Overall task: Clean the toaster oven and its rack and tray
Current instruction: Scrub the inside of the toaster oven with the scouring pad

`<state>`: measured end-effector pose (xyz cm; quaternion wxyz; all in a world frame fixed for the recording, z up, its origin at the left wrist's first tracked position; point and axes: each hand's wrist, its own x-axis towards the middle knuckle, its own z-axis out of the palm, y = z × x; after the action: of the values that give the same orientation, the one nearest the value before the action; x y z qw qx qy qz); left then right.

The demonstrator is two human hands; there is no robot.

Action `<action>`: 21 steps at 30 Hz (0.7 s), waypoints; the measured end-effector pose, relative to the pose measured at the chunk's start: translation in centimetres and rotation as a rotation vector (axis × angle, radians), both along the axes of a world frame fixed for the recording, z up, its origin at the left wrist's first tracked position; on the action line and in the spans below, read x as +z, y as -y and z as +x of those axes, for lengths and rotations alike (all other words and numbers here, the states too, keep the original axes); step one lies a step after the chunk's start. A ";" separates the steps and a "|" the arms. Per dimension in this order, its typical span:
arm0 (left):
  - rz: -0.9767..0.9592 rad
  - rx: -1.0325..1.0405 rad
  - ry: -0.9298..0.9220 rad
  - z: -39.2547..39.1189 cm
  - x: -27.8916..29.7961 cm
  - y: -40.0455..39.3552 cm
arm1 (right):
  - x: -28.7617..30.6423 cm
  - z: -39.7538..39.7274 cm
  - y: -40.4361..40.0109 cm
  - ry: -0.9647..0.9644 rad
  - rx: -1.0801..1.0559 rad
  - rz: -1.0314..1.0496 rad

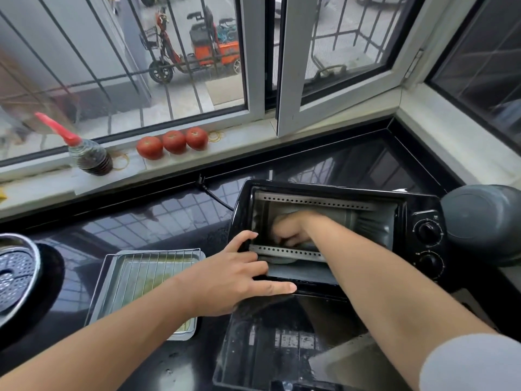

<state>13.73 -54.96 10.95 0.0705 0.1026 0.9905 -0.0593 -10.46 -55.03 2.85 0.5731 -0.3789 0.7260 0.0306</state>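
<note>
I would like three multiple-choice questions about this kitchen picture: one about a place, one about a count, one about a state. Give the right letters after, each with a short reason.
1. Where does the wire rack lie?
A. inside the toaster oven
B. on the tray, left of the oven
C. on the window sill

2. How many tomatoes are on the sill?
A. two
B. three
C. five

3. What is the state of the oven door?
A. folded down, open
B. shut
C. taken off and put away

Answers:
1 B: the rack rests on the metal tray on the counter, left of the toaster oven.
2 B: three red tomatoes sit in a row.
3 A: the glass door lies flat in front, the right hand reaches inside the oven, and the left hand rests on the oven's front edge.
</note>
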 end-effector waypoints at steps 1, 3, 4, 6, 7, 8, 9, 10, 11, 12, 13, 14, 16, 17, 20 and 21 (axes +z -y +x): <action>-0.001 -0.002 0.001 0.1 -0.1 0.0 | -0.3 0.9 0.2 0.022 -0.037 -0.046; -0.007 0.001 -0.006 0.2 -0.2 0.0 | -0.5 1.2 0.1 0.003 -0.045 -0.080; -0.004 0.003 0.001 0.2 -0.2 0.1 | -0.4 0.6 -0.4 -0.018 -0.043 -0.057; 0.016 0.008 0.006 0.2 -0.2 0.0 | 0.6 -1.2 -1.9 -0.126 0.060 0.018; 0.021 0.012 0.002 0.2 -0.2 -0.1 | 1.2 -2.2 -2.7 -0.227 0.168 0.059; 0.024 0.012 0.002 0.2 -0.1 -0.1 | 1.8 -3.1 -3.4 -0.343 0.282 0.105; 0.026 0.007 0.000 0.2 -0.1 -0.1 | 2.2 -3.8 -3.9 -0.439 0.381 0.147; 0.023 0.003 -0.010 0.3 -0.1 -0.1 | 2.3 -4.1 -4.2 -0.483 0.448 0.173; 0.015 0.001 -0.025 0.3 0.0 -0.2 | 2.2 -4.1 -4.1 -0.474 0.451 0.187; 0.005 -0.001 -0.037 0.3 0.0 -0.2 | 1.9 -3.6 -3.7 -0.399 0.379 0.186; -0.003 -0.005 -0.040 0.3 0.1 -0.3 | 1.5 -2.7 -3.1 -0.268 0.261 0.158; -0.006 -0.010 -0.036 0.3 0.0 -0.3 | 1.0 -1.4 -2.4 -0.117 0.128 0.109; -0.001 -0.012 -0.027 0.4 -0.1 -0.3 | 0.7 1.3 -1.2 0.043 -0.051 -0.019; 0.000 -0.008 -0.031 0.4 -0.1 -0.4 | 0.6 1.9 -0.9 0.040 -0.080 -0.059; 0.020 0.018 -0.017 0.3 0.2 -0.1 | 0.9 0.1 -1.4 -0.040 -0.025 -0.003; 0.037 0.028 -0.011 0.2 0.3 -0.2 | 1.2 -1.4 -2.2 -0.117 0.065 0.054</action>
<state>13.93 -54.80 11.23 0.0641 0.0896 0.9931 -0.0403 -11.84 -52.82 4.10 0.5384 -0.3841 0.7445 0.0910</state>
